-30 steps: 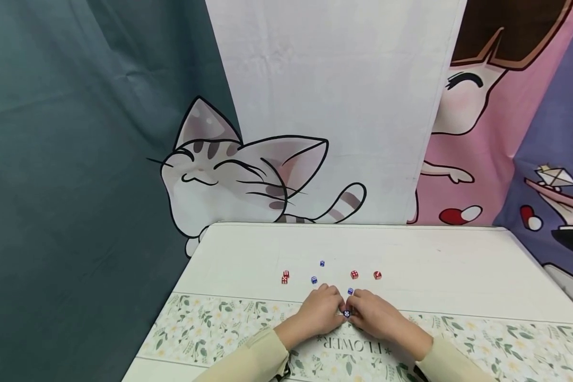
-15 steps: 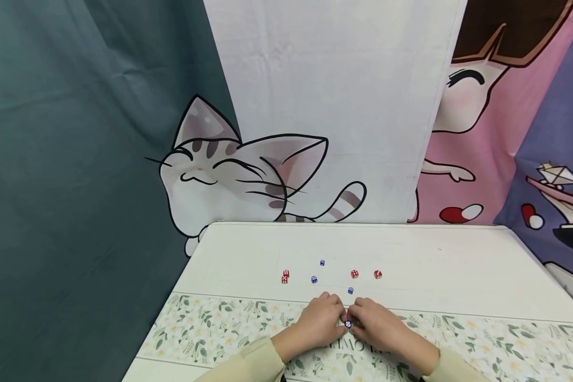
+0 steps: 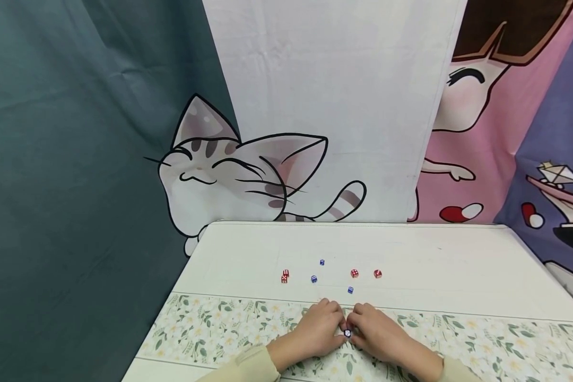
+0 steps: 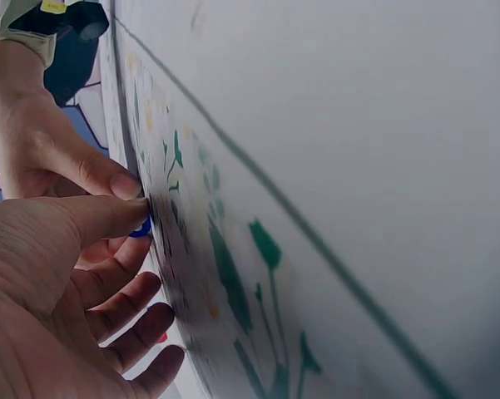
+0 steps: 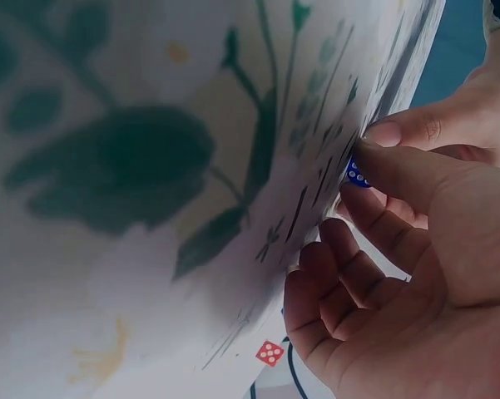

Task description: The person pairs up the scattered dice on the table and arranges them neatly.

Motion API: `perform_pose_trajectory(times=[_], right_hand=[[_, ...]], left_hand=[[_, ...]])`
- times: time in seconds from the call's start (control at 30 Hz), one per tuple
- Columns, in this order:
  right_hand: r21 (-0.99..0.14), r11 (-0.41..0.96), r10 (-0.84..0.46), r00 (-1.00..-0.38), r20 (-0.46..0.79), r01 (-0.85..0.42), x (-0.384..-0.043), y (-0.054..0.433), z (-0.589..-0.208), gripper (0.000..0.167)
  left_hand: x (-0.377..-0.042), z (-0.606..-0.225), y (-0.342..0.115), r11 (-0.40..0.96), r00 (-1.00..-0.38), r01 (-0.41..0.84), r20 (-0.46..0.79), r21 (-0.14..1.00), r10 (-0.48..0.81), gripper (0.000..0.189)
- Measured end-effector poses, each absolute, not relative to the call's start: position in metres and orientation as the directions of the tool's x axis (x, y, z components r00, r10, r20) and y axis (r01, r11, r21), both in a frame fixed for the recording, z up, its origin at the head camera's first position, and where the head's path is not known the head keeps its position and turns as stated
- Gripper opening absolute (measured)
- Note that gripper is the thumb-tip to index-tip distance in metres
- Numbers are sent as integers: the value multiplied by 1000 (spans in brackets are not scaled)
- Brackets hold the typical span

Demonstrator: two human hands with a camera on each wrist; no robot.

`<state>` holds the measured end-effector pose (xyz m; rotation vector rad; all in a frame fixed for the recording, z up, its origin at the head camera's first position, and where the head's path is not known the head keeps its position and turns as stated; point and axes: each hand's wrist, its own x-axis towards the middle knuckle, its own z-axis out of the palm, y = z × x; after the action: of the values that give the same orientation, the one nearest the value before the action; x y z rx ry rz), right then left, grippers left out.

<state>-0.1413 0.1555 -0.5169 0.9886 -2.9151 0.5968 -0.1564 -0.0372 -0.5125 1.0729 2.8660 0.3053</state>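
In the head view a small blue die (image 3: 347, 333) with white pips lies between my two hands, low over the flower-printed band. My left hand (image 3: 318, 328) pinches it from the left and my right hand (image 3: 376, 332) from the right, thumbs and index fingers meeting around it. The left wrist view shows only a sliver of the blue die (image 4: 140, 229) under the left thumb. From the right wrist, a pipped face of the blue die (image 5: 357, 174) shows between right thumb and index finger. The other fingers of both hands are bent near the table surface.
Farther back on the white table (image 3: 410, 249) lie three more blue dice, the nearest blue die (image 3: 350, 290) just beyond the hands. Two red dice (image 3: 284, 276) sit together at the left; a red die (image 3: 354, 274) and another red die (image 3: 378, 274) lie to the right. Printed curtains (image 3: 344, 106) hang behind.
Both hands have drawn back toward the person, bringing the blue die with them from near the band's far part to its middle. The other dice have stayed put.
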Motion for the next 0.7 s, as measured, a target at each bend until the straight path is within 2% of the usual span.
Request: perform_pose_trajectory(times=[0.47,0.7], right_hand=[[-366,697,-600,-781,172,-616,-133,157,-520,15],[-381,674,-608,-768,202,-633,-132,158,-521,20]], left_hand=[[-149,-516,-40,731,-746,657,13,183,666,21],[-147,-516,-40,727,-743,661,26,187,669,20]])
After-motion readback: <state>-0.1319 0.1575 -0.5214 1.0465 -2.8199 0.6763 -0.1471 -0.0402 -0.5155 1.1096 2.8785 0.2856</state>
